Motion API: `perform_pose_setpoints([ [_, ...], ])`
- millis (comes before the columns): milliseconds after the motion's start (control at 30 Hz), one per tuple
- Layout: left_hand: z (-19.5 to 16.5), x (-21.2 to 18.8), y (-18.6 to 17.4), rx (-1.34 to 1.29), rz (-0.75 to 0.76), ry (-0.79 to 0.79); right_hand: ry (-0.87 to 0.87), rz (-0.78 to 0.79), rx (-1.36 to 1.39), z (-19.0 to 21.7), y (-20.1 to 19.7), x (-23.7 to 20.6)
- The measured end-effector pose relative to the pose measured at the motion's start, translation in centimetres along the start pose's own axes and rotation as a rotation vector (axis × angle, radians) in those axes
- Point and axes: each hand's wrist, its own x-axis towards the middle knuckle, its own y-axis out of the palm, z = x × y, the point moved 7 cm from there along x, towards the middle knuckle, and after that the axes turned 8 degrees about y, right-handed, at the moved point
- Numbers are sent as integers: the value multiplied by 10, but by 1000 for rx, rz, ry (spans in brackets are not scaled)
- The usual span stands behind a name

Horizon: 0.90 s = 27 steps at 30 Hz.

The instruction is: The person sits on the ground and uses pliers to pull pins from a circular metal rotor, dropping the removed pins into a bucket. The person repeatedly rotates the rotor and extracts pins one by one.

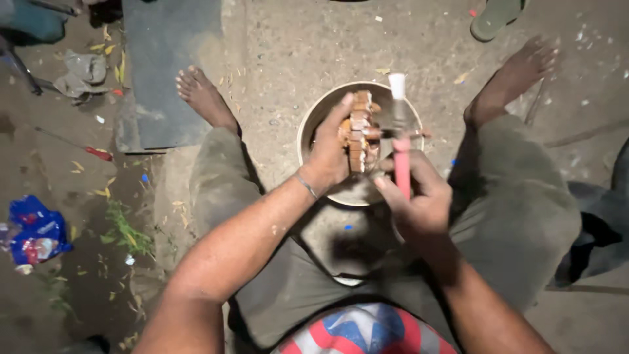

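Fingers of left hand [331, 152] hide behind brown stack [359, 131]; right hand [419, 200] covers pink handle [401, 172]

A blue plastic wrapper [36, 233] lies on the ground at left. A dark mat [167, 65] lies beyond it. A green sandal [495, 16] rests at the top edge.

Bowl [314, 124] between feet, stacked pieces [359, 131] over bowl, tool [400, 141] right of pieces

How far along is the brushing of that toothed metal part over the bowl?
Midway, judging by the grime. Done: cannot tell which faces are clean. In hand: left hand holds the rusty toothed part over the round bowl; right hand holds the pink-handled brush against it. Left: brown residue shows on the teeth.
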Motion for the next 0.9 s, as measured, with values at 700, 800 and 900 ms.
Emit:
perform_pose_setpoints([
  [700, -53, -11, 28, -353, 265, 88, -51, 200, -203, 15, -1, 6],
  [800, -54, -12, 24, -282, 177, 120, 146, 170, -170, -1, 3, 12],
  [900, -48, -11, 15, -179, 59, 98, 361, 230, -240, -21, 10, 3],
])
